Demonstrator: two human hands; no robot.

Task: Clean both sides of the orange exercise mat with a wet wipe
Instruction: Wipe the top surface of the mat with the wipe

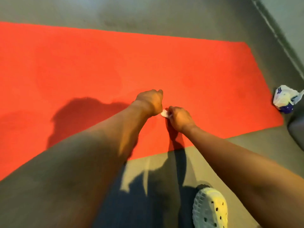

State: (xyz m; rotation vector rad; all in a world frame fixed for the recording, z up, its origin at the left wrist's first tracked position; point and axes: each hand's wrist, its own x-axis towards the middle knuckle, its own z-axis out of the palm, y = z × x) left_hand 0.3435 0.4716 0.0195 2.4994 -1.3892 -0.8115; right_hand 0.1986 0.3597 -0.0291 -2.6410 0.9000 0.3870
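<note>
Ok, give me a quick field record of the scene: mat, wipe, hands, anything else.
mat: orange exercise mat, flat on grey floor
wipe: small white wet wipe, above the mat
right hand: pinches the wipe
left hand: curled at wipe's other end, grip hidden
other: wipe packet on floor off mat's right end; white clog
</note>
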